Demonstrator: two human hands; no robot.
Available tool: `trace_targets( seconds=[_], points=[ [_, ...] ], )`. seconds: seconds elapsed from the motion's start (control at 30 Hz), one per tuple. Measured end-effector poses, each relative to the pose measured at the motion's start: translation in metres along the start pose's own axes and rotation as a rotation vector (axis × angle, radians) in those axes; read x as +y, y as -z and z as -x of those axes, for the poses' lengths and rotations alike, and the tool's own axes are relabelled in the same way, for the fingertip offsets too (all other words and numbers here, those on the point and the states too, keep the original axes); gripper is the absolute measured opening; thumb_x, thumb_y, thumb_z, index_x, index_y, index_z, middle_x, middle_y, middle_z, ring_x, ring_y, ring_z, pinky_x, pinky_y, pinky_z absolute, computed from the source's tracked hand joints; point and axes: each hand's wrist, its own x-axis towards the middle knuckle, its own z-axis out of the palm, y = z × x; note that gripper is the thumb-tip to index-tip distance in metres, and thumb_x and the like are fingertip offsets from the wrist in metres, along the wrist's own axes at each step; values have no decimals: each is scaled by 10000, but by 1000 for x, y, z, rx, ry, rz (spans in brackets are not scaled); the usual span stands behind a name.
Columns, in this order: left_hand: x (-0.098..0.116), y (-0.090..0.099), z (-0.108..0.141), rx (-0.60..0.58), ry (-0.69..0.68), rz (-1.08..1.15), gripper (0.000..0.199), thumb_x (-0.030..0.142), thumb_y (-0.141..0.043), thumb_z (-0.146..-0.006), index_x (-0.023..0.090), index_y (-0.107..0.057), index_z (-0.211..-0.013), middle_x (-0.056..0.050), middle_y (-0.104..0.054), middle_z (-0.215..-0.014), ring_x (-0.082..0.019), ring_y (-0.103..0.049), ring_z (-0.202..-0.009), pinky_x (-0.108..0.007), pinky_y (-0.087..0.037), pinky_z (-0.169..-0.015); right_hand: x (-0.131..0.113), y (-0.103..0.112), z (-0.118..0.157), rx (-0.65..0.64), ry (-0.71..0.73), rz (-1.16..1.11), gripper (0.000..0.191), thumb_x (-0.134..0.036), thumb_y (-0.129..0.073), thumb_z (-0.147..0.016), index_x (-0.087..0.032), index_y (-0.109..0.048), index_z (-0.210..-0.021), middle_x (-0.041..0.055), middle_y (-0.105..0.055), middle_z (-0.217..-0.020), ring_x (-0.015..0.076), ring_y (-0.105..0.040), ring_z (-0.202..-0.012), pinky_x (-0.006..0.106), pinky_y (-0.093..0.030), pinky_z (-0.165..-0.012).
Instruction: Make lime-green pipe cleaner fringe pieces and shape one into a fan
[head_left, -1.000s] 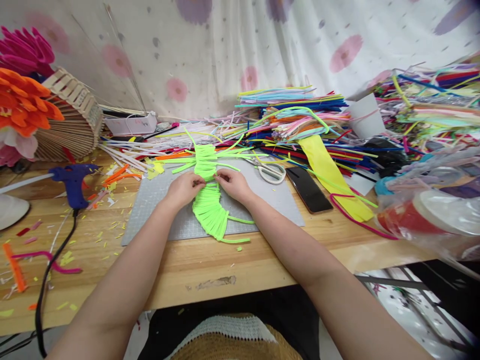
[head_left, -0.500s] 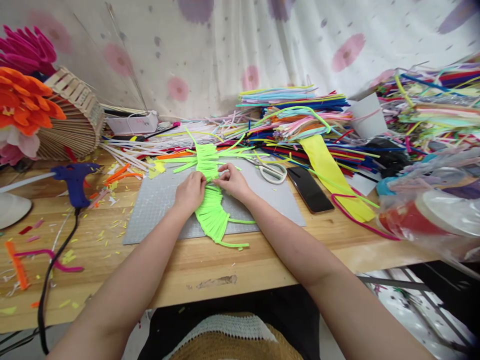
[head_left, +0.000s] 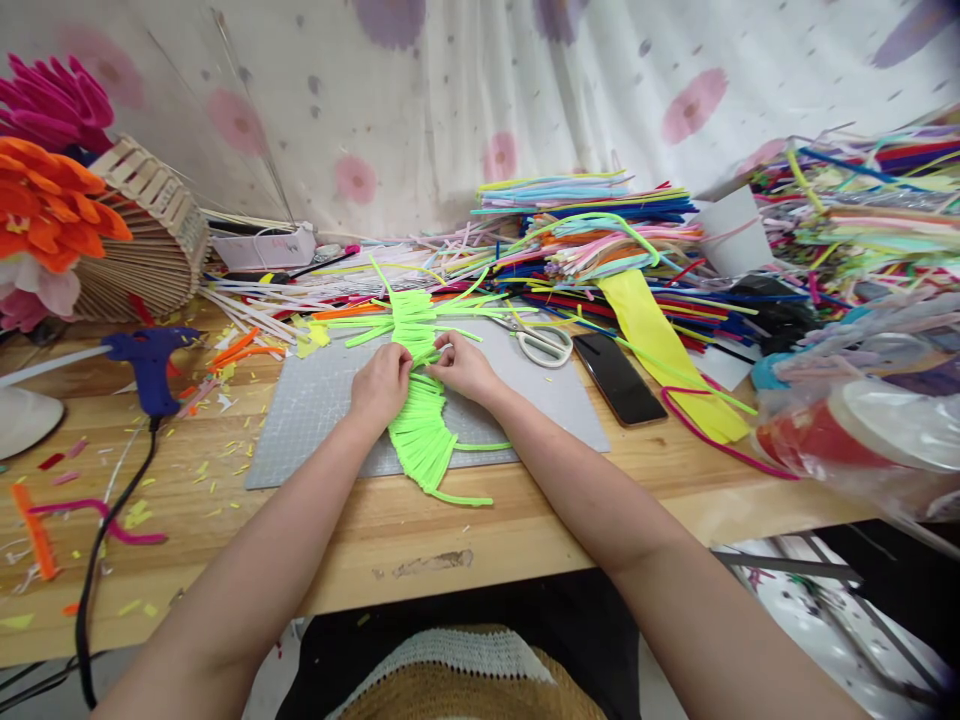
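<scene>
Pipe cleaners in bright green, bound side by side into one curved green piece (head_left: 421, 430), lie down the middle of a grey mat (head_left: 315, 425) on the wooden table (head_left: 540, 535). Its lower end reaches over the mat's near edge, with two loose strands sticking out to the right. The left hand (head_left: 381, 385) pinches the narrow part between the upper and lower sections, fingers bent closely around it. The right hand (head_left: 466, 370) meets it from the other side, thumb and fingertips drawn together on the green piece; the fingers hide the spot, so whether they grip one strand or several is hard to say.

The step in hand looks like twisting or tucking a strand at that narrow part. The next move seems to call for a steady left hold while the right works the strand in snugly, without squashing the rows. The scissors (head_left: 523, 342) lie unheld beyond the right hand, near a phone (head_left: 619, 379).
</scene>
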Motion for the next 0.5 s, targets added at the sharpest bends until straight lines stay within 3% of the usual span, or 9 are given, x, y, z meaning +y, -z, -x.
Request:
trace_targets(
  seconds=[0.13,0.33,0.43,0.5],
  points=[
    [-1,5,2,-40,-127,19,150,240,-408,-837,208,-538,-904,-45,-598,-925,-177,-553,-857,-281,-398,-668,3,3,-2,-9,38,-113,306,-255,-606,-663,-193,-496,-942,-83,-530,-591,81,-496,-552,207,-368,-558],
    [-3,6,6,-81,-221,19,238,338,-432,-839,240,-606,-968,-31,-591,-958,-162,-562,-843,-268,-404,-656,1,12,-4,-205,53,-281,126,-256,-560,-693,-154,-589,-761,-49,-527,-577,74,-470,-535,212,-379,-560],
    [-5,5,6,-70,-242,21,239,333,-431,-844,251,-628,-951,-23,-597,-960,-156,-565,-847,-263,-403,-654,0,12,-4,-175,73,-252,109,-262,-581,-682,-158,-560,-655,-47,-523,-576,74,-457,-544,210,-367,-558],
    [-6,5,5,-53,-243,29,248,344,-427,-850,247,-636,-942,-22,-606,-975,-151,-567,-848,-259,-400,-661,1,10,-6,-78,67,-237,91,-241,-561,-697,-168,-525,-655,-50,-513,-584,74,-451,-545,206,-364,-553]
  ],
)
